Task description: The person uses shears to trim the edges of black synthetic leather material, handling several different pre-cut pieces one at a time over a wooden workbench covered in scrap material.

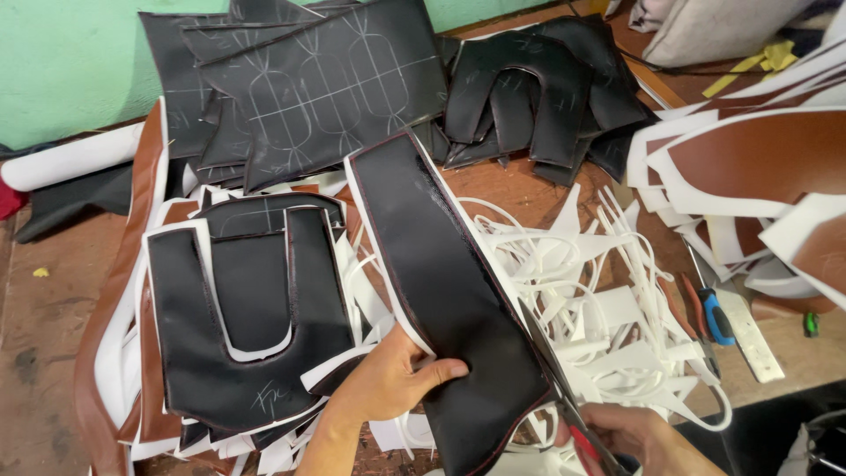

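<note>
Wooden surface (44,353) littered with cut pieces. Long black leatherette panel (449,300) with white foam edge lies diagonally at centre, over white foam trimmings (599,300). U-shaped black piece (247,335) just left of it. Left hand (388,379) fingers grasping panel's lower edge, thumb on top. Right hand (639,436) fingers clenched on scissors (564,388), blades along panel's right edge.

Bare forearms (no sleeves); ringless left hand (388,381)
</note>
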